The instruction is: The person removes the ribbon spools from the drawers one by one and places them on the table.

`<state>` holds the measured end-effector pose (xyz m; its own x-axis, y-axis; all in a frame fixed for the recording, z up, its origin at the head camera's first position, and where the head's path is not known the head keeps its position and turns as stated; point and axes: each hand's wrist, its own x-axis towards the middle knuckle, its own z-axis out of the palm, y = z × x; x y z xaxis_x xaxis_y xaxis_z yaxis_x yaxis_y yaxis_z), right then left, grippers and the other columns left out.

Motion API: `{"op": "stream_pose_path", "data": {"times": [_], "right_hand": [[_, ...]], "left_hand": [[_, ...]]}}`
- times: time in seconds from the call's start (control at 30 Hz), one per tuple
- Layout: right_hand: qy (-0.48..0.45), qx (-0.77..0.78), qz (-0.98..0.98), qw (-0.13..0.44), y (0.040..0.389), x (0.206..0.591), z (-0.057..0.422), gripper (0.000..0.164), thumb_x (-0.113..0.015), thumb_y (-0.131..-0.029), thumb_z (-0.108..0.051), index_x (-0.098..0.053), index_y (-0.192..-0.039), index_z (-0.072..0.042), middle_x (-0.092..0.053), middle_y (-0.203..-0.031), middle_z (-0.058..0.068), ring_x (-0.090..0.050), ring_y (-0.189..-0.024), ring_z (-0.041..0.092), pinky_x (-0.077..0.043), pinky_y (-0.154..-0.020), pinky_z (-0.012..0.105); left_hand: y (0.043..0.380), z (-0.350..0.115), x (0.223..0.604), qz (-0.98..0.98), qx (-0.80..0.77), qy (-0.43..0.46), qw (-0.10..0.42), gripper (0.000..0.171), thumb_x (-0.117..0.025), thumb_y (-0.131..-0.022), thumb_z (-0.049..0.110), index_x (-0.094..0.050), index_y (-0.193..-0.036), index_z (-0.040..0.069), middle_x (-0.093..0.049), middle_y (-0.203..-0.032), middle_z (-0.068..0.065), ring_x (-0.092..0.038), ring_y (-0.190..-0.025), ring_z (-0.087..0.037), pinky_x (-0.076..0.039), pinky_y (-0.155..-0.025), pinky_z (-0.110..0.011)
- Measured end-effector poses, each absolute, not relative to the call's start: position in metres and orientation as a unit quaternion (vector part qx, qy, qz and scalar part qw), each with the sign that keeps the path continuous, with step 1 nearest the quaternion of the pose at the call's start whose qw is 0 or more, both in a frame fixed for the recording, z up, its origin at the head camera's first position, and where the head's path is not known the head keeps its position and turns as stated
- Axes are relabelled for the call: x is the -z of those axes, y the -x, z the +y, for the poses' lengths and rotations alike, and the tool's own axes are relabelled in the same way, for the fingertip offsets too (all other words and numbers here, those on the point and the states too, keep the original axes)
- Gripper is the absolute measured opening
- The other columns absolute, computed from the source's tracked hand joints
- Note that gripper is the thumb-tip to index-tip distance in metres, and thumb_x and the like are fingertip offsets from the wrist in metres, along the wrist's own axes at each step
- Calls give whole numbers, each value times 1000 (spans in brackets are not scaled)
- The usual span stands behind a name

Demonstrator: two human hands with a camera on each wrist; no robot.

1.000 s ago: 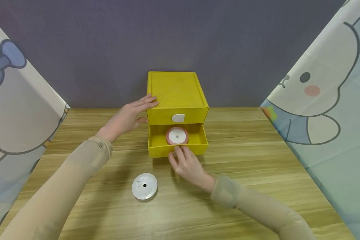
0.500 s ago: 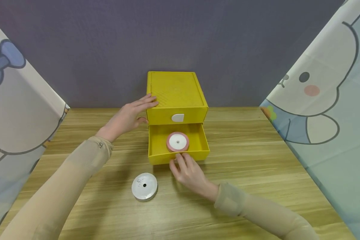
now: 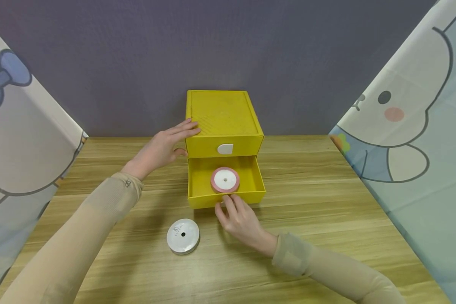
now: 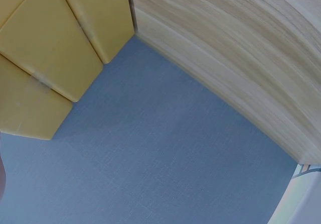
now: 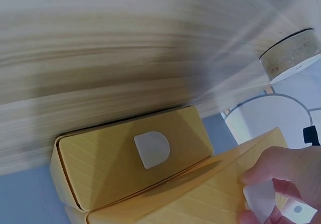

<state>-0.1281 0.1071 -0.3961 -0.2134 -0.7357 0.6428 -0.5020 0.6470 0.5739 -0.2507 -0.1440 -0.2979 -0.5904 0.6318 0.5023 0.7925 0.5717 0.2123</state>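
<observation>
Plainly, the right hand (image 3: 243, 221) is clamped on the small white tab (image 5: 260, 201) of the middle drawer (image 3: 250, 197), digits on both sides of it. That drawer stands partly out of the yellow cabinet (image 3: 224, 112), with the top drawer (image 3: 205, 147) closed above it and the bottom drawer (image 5: 110, 163) closed below (only the right wrist view shows this one). The left hand (image 3: 161, 147) rests its straight fingers on the cabinet's top left edge, thumb apart from them, gripping nothing. Inside the middle drawer the pink spool (image 3: 225, 179) lies flat near the front wall; the white spool (image 3: 183, 236) lies on the table (image 3: 307, 190). The drawer looks like thin, stiff plastic, probably light and prone to skew, so a hold centred on the tab suits it. The spools seem light and rigid, best taken by the rim.
</observation>
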Motion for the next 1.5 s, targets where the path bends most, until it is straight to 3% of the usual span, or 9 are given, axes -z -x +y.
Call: {"op": "stream_pose_path", "data": {"times": [0.37,0.63,0.83,0.9,0.97,1.07,1.23,1.5], "right_hand": [[-400,119,-776,472,121,387,107,37,-37,-97,0,-71,-91,-15,-65,-93,8,-61,-82,21,-53,-65,28],[-385,91,-779,486,112,362,107,26,-47,-95,-2,-69,-91,-15,-66,-94,6,-63,-82,20,-53,-66,27],[-371,88,-789,481,112,339,111,30,-44,-94,3,-68,-95,-15,-65,-98,8,-64,-83,22,-54,-67,29],[-370,82,-794,476,114,331,112,21,-55,-89,2,-67,-96,-15,-65,-98,8,-64,-82,22,-55,-66,30],[-368,70,-807,456,115,324,113,18,-68,-83,-4,-66,-98,-15,-66,-99,9,-64,-80,22,-55,-66,30],[-362,40,-841,400,117,314,113,41,-86,-68,-22,-64,-102,-15,-66,-101,8,-65,-79,22,-55,-64,30],[-349,7,-892,289,119,299,112,52,-86,-69,-33,-59,-111,-17,-66,-109,9,-66,-81,23,-57,-63,32],[-338,0,-912,232,131,285,108,57,-86,-68,-34,-60,-115,-17,-63,-105,7,-63,-81,24,-55,-60,32]], "left_hand": [[250,-144,297,-864,212,414,192,68,-77,-73,-5,-52,-136,3,-46,-147,-16,-41,-138,-34,-48,-103,-47],[252,-144,298,-863,216,412,196,72,-79,-70,-6,-52,-137,4,-46,-147,-15,-40,-139,-33,-50,-102,-46],[252,-144,298,-867,214,408,192,73,-79,-70,-5,-51,-137,5,-45,-148,-14,-40,-140,-32,-50,-101,-45],[252,-144,298,-867,215,408,190,73,-79,-70,-5,-51,-137,5,-45,-148,-14,-39,-140,-32,-50,-102,-45],[252,-144,298,-867,214,409,190,73,-78,-71,-5,-51,-137,5,-45,-148,-14,-39,-140,-32,-49,-102,-45],[252,-144,298,-867,216,409,188,73,-78,-71,-5,-51,-138,5,-44,-149,-14,-39,-140,-32,-48,-103,-46],[251,-145,297,-867,216,409,185,73,-78,-71,-5,-51,-138,5,-44,-149,-14,-38,-140,-32,-49,-103,-46],[251,-145,298,-865,221,410,184,73,-78,-71,-4,-51,-138,6,-44,-149,-13,-38,-141,-31,-48,-104,-46]]}}
